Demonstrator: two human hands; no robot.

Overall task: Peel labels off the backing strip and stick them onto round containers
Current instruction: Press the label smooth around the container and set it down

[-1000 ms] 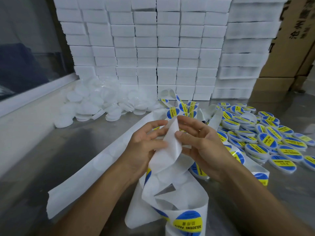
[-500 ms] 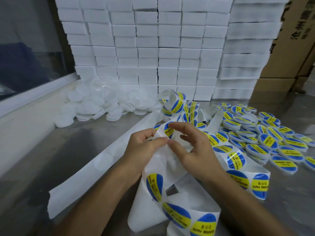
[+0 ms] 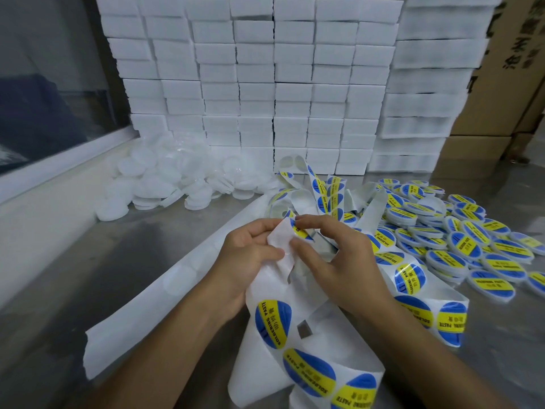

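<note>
A long white backing strip (image 3: 306, 343) with round blue-and-yellow labels curls across the metal table and up between both hands. My left hand (image 3: 250, 255) grips the bent top of the strip. My right hand (image 3: 333, 261) pinches the edge of one label (image 3: 299, 230) at the fold with thumb and forefinger. Plain white round containers (image 3: 165, 178) lie in a heap at the back left. Labelled containers (image 3: 460, 249) are spread out on the right.
Stacked white boxes (image 3: 265, 84) form a wall at the back, with brown cartons (image 3: 510, 84) to the right. A used bare strip (image 3: 165, 293) trails off to the left over the metal table (image 3: 88, 261). A window ledge (image 3: 44, 172) runs along the left.
The strip has been pulled down through my hands, so labels now show below them. My right thumb and forefinger have closed on a label at the fold.
</note>
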